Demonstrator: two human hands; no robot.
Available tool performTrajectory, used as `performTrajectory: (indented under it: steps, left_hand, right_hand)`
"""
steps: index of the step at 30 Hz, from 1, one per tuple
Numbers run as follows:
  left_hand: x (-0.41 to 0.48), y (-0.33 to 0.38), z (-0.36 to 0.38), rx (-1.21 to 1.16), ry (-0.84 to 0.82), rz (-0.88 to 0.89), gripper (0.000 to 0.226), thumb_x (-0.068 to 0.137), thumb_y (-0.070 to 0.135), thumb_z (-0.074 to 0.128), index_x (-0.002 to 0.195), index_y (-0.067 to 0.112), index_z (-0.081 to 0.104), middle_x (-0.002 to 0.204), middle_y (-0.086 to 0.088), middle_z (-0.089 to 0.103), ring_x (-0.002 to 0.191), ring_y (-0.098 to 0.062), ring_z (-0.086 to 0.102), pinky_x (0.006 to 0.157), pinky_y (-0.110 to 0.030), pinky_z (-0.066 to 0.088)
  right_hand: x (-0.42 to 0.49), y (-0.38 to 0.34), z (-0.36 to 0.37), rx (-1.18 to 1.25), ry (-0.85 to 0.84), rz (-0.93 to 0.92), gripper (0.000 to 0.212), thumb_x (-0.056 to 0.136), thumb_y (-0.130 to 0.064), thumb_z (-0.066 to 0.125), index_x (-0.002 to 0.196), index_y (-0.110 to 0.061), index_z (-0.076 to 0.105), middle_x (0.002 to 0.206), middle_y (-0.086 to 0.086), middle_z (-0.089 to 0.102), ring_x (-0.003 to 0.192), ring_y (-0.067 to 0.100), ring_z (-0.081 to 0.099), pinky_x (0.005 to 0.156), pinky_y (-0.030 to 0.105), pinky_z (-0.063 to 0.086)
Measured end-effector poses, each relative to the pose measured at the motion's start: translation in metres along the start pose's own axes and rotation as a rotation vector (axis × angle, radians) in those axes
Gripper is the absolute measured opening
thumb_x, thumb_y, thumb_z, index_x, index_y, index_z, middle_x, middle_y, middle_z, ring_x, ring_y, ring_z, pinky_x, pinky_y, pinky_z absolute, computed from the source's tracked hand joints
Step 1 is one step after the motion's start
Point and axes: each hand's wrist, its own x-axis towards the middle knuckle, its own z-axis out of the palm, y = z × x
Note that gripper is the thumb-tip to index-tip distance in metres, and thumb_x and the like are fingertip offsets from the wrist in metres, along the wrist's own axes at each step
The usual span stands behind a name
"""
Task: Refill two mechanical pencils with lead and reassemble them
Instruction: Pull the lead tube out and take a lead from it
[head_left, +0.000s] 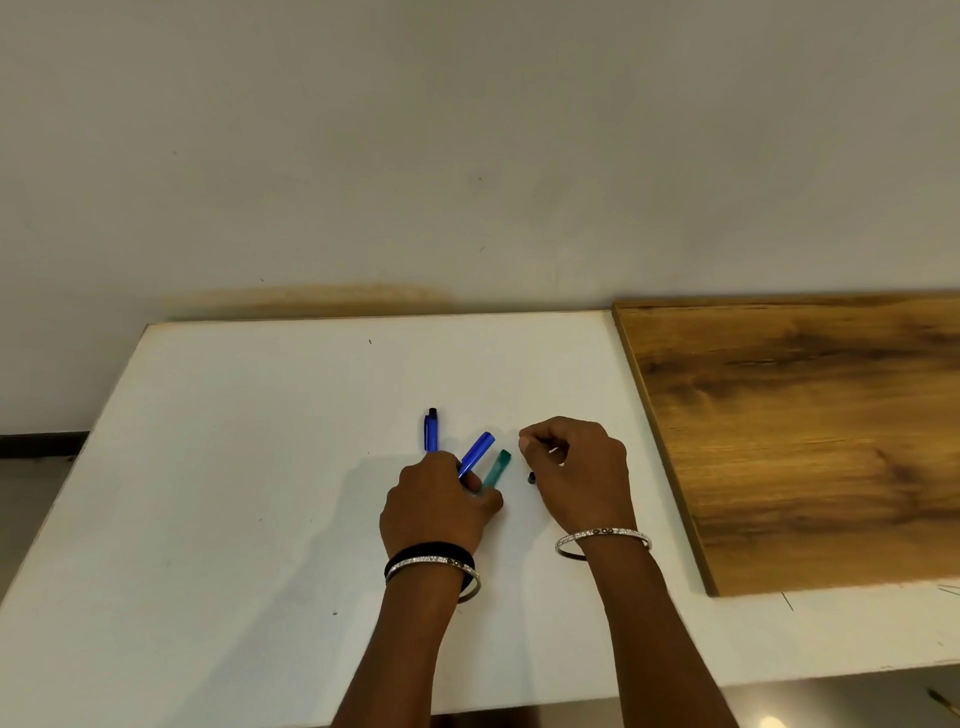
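Note:
One blue pencil (431, 429) with a black end cap lies on the white table (234, 467), its near end under my left hand (439, 506). My left hand grips a second blue pencil (476, 453) that points up and to the right, its top end without a cap. A teal lead case (496, 470) lies beside it, touching my left fingers. A small black cap (531, 477) rests on the table next to my right hand (579, 467). My right hand is curled, thumb and forefinger pinched; whether something thin is between them is too small to tell.
A brown wooden board (810, 441) lies on the right part of the table. The pale wall (467, 156) rises right behind the table's far edge. The table's left edge slants off toward the floor at the left.

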Motion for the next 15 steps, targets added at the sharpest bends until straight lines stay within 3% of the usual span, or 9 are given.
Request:
performTrajectory:
  steps: [7,11,15]
  left_hand:
    - [-0.001,0.005,0.0,-0.014,0.018,0.046,0.023,0.075,0.042,0.072,0.074,0.023,0.059,0.067,0.006,0.056,0.059,-0.013,0.054,0.053,-0.023,0.04]
    - [-0.002,0.006,-0.003,-0.197,0.008,0.121,0.02,0.071,0.038,0.077,0.067,0.027,0.061,0.06,0.011,0.057,0.057,-0.01,0.056,0.053,-0.019,0.042]
    - [-0.002,0.006,-0.008,-0.295,-0.015,0.192,0.02,0.071,0.037,0.078,0.069,0.028,0.061,0.065,0.012,0.06,0.058,-0.008,0.056,0.054,-0.015,0.039]
  right_hand:
    - [0.0,0.004,-0.004,-0.013,-0.007,0.007,0.016,0.089,-0.026,0.066,0.1,-0.017,0.073,0.097,-0.001,0.073,0.075,0.005,0.056,0.076,0.016,0.044]
    - [0.002,0.003,-0.007,0.131,-0.021,0.007,0.015,0.089,-0.024,0.067,0.1,-0.017,0.073,0.087,-0.007,0.067,0.069,-0.001,0.058,0.058,0.001,0.041]
    - [0.003,0.002,-0.013,0.391,-0.092,0.083,0.015,0.088,-0.023,0.067,0.1,-0.018,0.075,0.084,-0.004,0.071,0.075,0.007,0.064,0.068,0.015,0.046]
